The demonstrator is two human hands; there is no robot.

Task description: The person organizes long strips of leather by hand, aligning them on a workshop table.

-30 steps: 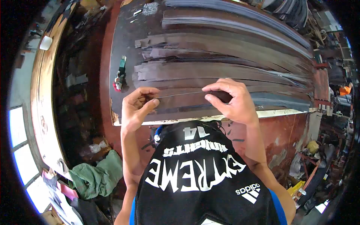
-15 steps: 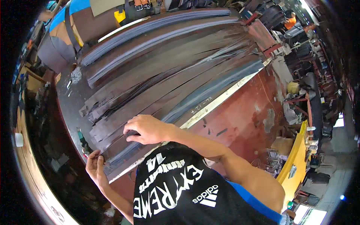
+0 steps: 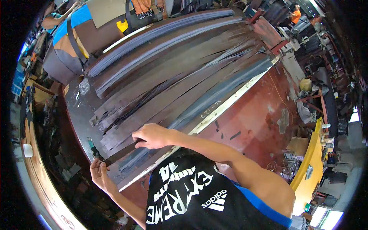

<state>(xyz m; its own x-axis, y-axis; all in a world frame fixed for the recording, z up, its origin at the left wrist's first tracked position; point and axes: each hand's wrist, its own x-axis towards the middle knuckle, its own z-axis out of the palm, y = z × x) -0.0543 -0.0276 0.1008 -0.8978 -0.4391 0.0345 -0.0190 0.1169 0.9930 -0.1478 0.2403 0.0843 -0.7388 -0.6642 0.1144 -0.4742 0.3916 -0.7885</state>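
My left hand [image 3: 100, 175] is at the near left corner of the table, its thumb and fingers pinched on the end of a thin dark strip [image 3: 119, 154]. The strip runs from there toward my right hand [image 3: 155, 136]. That hand is closed with curled fingers over the strip, and a small dark thing [image 3: 139, 142] shows beneath them; its kind is hidden. Long brown strips of flat sheet [image 3: 161, 103] lie beyond my hands. Closer to the front edge runs a bundle of blue-grey strips [image 3: 188, 115], passing behind my right wrist.
Two bundles of thin blue-grey strips [image 3: 165, 40] lie along the far side. A pale marked edge [image 3: 214, 115] borders the table's front. A large brown roll [image 3: 57, 67] with a dark strap stands at the back left. A yellow panel [image 3: 308, 168] is at right.
The view has shifted, so the table sits slightly right and lower. Both hands keep their grip, with little movement between them. A person's arm now shows at the upper left.
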